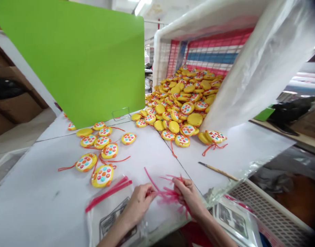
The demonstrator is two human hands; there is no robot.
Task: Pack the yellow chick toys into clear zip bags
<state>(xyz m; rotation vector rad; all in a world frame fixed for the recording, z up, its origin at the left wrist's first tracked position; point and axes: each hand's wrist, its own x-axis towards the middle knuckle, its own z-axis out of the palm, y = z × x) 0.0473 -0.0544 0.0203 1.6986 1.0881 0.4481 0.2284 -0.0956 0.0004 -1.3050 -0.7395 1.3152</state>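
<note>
My right hand [189, 196] is closed around a bunch of thin pink strips [169, 195], partly blurred, whose ends stick out in several directions. Thumb and forefinger of my left hand [143, 198] pinch together at the left side of the bunch, on a pink strip. Under my left forearm lies a clear zip bag [95, 219] with a red-pink top and a dark printed panel. Beyond the hands, yellow turtle-shaped pieces [103, 175] with coloured dots and orange cords lie on the white table [57, 209].
A tipped white basket [157, 51] spills a heap of yellow turtle pieces [188, 91] onto the table. A green board [95, 61] stands at left. A thin brush [219, 171] lies at right, near a white perforated crate [270, 209] and another printed bag [231, 219].
</note>
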